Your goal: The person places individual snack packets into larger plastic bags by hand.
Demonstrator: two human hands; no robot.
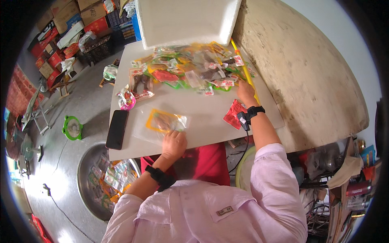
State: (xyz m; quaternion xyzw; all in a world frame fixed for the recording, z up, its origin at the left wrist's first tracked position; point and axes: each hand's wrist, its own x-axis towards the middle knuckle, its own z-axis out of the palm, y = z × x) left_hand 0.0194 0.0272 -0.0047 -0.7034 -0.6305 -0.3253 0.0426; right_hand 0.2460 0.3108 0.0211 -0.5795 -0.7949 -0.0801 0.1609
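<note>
My left hand (174, 143) is curled over the near edge of a clear plastic bag (141, 129) on the table. Inside or on top of that bag is a yellow-edged food packet (164, 121); which of the two is unclear. My right hand (246, 92) reaches to the right end of a heap of small sealed snack packets (185, 68). Its fingertips are partly hidden among the packets, so a grip cannot be made out. Close by that hand runs a yellow stick (246, 71). A red packet (233, 114) lies below the right wrist.
A white foam box (188, 22) stands behind the heap. Left on the table (209, 120) are a black phone (117, 130), a pink-and-white packet (126, 98) and a larger meat packet (141, 85). A metal basin (86, 194) of packets sits on the floor; a stained board (304, 76) flanks the right.
</note>
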